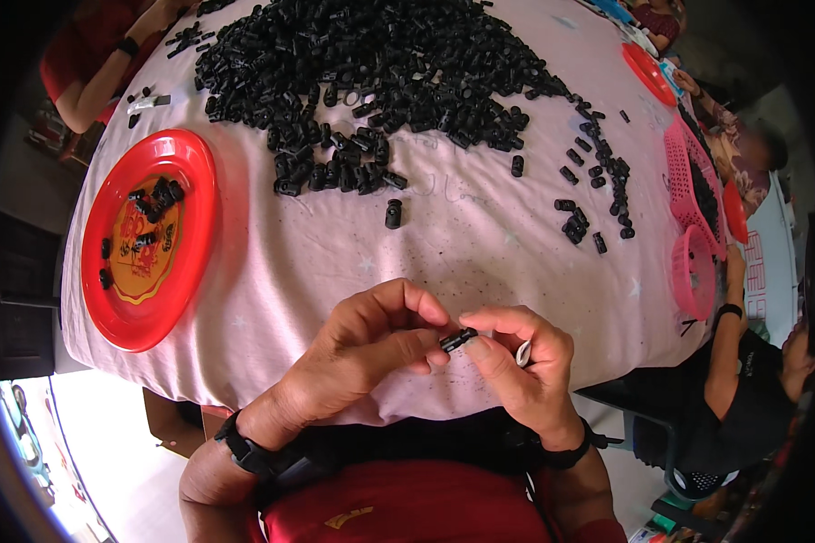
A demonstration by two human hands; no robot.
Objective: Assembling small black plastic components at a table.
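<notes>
Head view: both hands meet near the front edge of the pink-clothed tabletop (480,244). The left hand (371,348) and right hand (521,366) pinch a small black plastic cylinder piece (457,339) between their fingertips, one at each end. A large heap of similar black plastic pieces (380,72) lies farther back. A round red plastic plate (195,181) holding a few pieces sits to the left.

Bare pink cloth (480,244) lies open between the hands and the black heap (371,72), broken only by one stray piece (393,214) (standing alone mid-table). The red plate (149,237) blocks the left edge; scattered pieces (593,195) and pink baskets (695,213) crowd the right.
</notes>
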